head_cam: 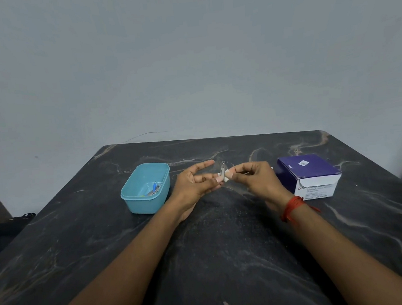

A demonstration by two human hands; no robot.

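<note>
Dark marbled table (228,259), grey wall behind. Mid-table, raised: small metal tool (222,167), type unclear, its base hidden. Left hand (193,184) pinches it, forefinger straight. Right hand (255,176) pinches white pad (226,178) against it. Teal tub (136,204), left: contents indistinct. Purple box (305,167), right: print blurred.

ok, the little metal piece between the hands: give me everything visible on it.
The metal piece is thin and silvery, like a narrow clip, and too small to identify. It is held above the dark table, tilted, tip up. A white pad covers its lower end. The left hand pinches it from below, and the right hand pinches the pad. Nothing else touches it.
</note>
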